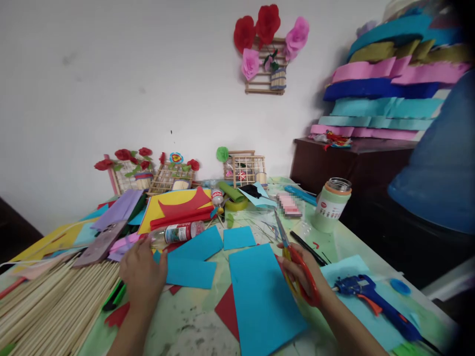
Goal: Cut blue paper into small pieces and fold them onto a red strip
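Observation:
My right hand [299, 267] grips scissors [308, 279] with red and yellow handles. Their blades point away from me, above the table. Under and beside them lies a large blue sheet [261, 296], with a dark red piece [228, 311] partly beneath it. My left hand [144, 272] is at the left end of a blue paper strip [191, 273], thumb apart from the bent fingers; whether it touches the strip is unclear. Just beyond that hand lies a plastic bottle [180, 233] on its side. Two more blue pieces, including a small rectangle [238, 238], lie nearby.
Wooden sticks [63, 301] fill the table's left front. At right are a glue gun [374, 296], an open jar [331, 205] and a black pen [308, 247]. Coloured sheets [178, 202] and lattice frames [249, 170] with paper flowers stand toward the wall.

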`<state>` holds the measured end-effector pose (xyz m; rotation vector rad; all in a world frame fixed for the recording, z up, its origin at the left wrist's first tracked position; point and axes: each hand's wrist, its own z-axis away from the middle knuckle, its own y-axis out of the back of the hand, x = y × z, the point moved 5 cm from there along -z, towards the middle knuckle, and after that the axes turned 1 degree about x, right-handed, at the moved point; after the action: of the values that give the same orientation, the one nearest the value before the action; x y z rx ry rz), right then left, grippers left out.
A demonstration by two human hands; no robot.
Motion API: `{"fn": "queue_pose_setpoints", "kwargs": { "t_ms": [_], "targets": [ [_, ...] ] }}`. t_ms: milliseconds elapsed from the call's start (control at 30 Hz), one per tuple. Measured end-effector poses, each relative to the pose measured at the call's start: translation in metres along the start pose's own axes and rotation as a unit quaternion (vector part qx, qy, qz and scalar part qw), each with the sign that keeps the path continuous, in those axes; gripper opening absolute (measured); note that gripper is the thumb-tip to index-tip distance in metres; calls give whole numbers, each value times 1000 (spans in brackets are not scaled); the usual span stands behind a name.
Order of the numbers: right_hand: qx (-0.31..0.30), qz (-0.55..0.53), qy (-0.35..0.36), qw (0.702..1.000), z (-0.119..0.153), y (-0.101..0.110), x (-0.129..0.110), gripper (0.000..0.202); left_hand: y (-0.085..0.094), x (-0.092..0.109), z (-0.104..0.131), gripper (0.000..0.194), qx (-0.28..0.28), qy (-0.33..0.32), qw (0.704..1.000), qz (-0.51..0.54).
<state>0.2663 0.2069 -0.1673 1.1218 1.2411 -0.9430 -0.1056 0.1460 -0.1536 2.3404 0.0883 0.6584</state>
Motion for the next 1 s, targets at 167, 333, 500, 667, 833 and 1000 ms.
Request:
{"fn": "queue_pose_setpoints", "kwargs": {
  "t_ms": [167,333,500,667,833,1000],
  "targets": [
    [26,-26,-1,999,7,12,14,43,-27,74,43,30,-139,-196,970,41],
    [78,-44,24,996,1,27,18,39,-61,115,96,31,-286,-279,908,129],
    [88,-69,6,994,-3,35,23,41,-77,109,93,38,-248,-297,920,59],
    [96,-41,3,995,-3,36,25,44,-82,113,88,25,-256,-340,901,-87],
    [88,-26,7,996,0,32,23,43,-80,117,86,16,-287,-336,894,-71],
    [84,-39,17,996,-2,32,26,38,-83,111,86,14,-293,-332,895,-48]
  ]
}}
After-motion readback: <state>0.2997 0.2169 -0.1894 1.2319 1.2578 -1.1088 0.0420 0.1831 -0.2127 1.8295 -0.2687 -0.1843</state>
